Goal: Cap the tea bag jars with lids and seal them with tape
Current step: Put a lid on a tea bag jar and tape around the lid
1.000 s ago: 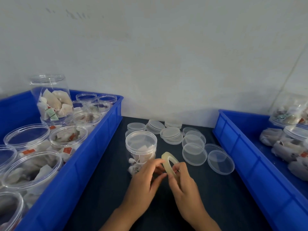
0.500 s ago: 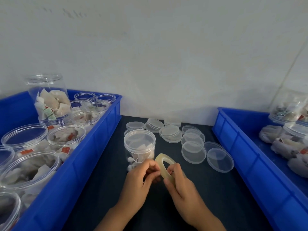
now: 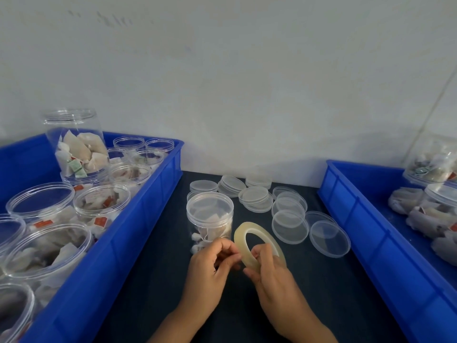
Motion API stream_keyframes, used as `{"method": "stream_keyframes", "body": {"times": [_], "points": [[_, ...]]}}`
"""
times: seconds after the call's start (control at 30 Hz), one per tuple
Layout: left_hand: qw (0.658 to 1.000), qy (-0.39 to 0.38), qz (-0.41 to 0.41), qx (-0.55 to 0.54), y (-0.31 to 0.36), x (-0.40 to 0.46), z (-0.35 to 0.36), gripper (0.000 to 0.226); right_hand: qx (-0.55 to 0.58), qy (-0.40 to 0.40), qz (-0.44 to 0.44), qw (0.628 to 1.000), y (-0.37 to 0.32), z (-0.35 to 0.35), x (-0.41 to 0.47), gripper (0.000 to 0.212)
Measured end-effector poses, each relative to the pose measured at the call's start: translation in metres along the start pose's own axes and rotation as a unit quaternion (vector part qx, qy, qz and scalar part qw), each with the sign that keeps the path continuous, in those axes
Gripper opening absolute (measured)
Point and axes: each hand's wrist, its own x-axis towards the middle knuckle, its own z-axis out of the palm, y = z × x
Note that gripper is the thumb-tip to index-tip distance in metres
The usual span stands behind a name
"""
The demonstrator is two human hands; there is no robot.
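— Tilted flatter since a second ago, the tape roll [image 3: 258, 246] shows more of its ring, and both hands sit slightly nearer.

— Why hold it so?

— Likely to find the tape's loose end. The right hand [image 3: 274, 273] grips the roll's lower edge, thumb through the ring; the left hand [image 3: 210, 266], at its nine o'clock, has fingers curled, fingertips picking at the rim.

— The jar?

— The capped jar [image 3: 210, 219] stands at eleven o'clock from the hands, spare lids [image 3: 329, 238] at one o'clock.
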Motion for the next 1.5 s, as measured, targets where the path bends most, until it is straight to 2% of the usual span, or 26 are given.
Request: {"method": "stream_keyframes", "body": {"times": [0.27,0.47,0.63,0.73,0.93,1.0,1.1,1.17,1.3,1.37,1.43,1.5], "points": [[0.991,-0.011,0.057,0.117,0.003,-0.003,0.000,0.022,-0.039,0.001,-0.028,0.999,0.000,0.000,0.001,0.023],[0.984,-0.010,0.093,0.154,0.007,-0.007,0.006,0.022,-0.038,0.023,0.029,0.999,0.001,-0.005,0.003,0.022],[0.995,0.019,0.042,0.085,0.011,-0.003,0.005,0.029,0.026,0.026,0.057,0.998,-0.003,-0.007,0.003,0.032],[0.995,0.047,0.040,0.073,0.014,-0.003,0.002,0.037,0.078,0.015,0.045,0.996,-0.001,-0.007,0.004,0.037],[0.993,0.094,0.043,0.058,0.017,0.000,-0.003,0.038,0.119,0.007,0.067,0.991,0.000,-0.008,0.009,0.025],[0.990,0.101,0.056,0.077,0.017,0.001,-0.007,0.037,0.147,0.022,0.074,0.986,0.000,-0.008,0.010,0.022],[0.977,0.105,0.114,0.147,0.017,0.003,-0.013,0.020,0.206,0.054,0.092,0.973,-0.001,-0.009,0.009,0.024],[0.971,0.100,0.144,0.162,0.016,0.003,-0.016,0.021,0.212,0.072,0.110,0.968,-0.003,-0.009,0.009,0.020],[0.964,0.111,0.171,0.170,0.015,0.003,-0.016,0.025,0.157,0.131,0.089,0.975,-0.007,-0.011,0.011,0.019],[0.955,0.166,0.172,0.176,0.015,0.006,-0.019,0.028,0.088,0.176,0.038,0.980,-0.011,-0.017,0.013,0.019],[0.950,0.230,0.144,0.154,0.011,0.011,-0.025,0.047,0.024,0.201,-0.010,0.979,-0.015,-0.025,0.018,0.015],[0.969,0.221,0.074,0.078,0.008,0.015,-0.029,0.075,-0.034,0.197,-0.037,0.979,-0.019,-0.031,0.025,0.009]]}}
